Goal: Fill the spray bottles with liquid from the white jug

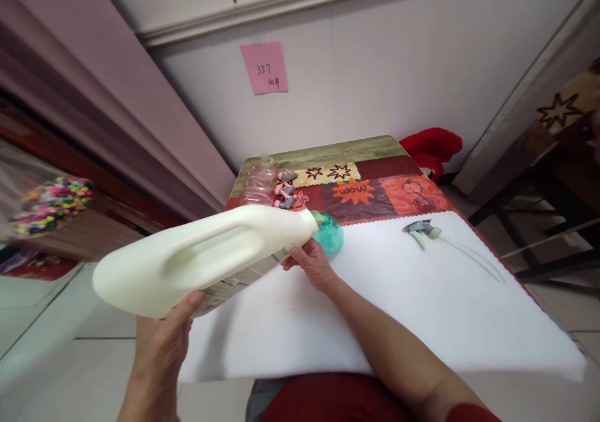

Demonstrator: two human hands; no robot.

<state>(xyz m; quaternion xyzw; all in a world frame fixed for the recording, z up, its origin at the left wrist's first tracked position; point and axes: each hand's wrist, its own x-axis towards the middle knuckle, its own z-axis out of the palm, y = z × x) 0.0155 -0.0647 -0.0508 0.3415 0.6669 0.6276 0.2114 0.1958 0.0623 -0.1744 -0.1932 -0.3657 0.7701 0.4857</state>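
A big cream-white jug [210,253] with a built-in handle lies tilted in the air, its neck pointing right and slightly up in the picture. My left hand [171,328] grips its lower body near the base, thumb on the side. Close to the neck, my right hand [312,262] supports the jug from below, fingers curled against it. The jug's mouth meets a pale green funnel-like piece [318,217] at the opening of a round, see-through green bottle [330,237], which stands on the white cloth. What passes through the mouth cannot be seen.
A spray trigger head [424,229] with a long tube lies on the white cloth [412,309] at right. Several clear pink spray bottles [260,184] stand at the table's back left. A red item [431,147] is beyond the back right corner. A pink note [265,67] hangs on the wall.
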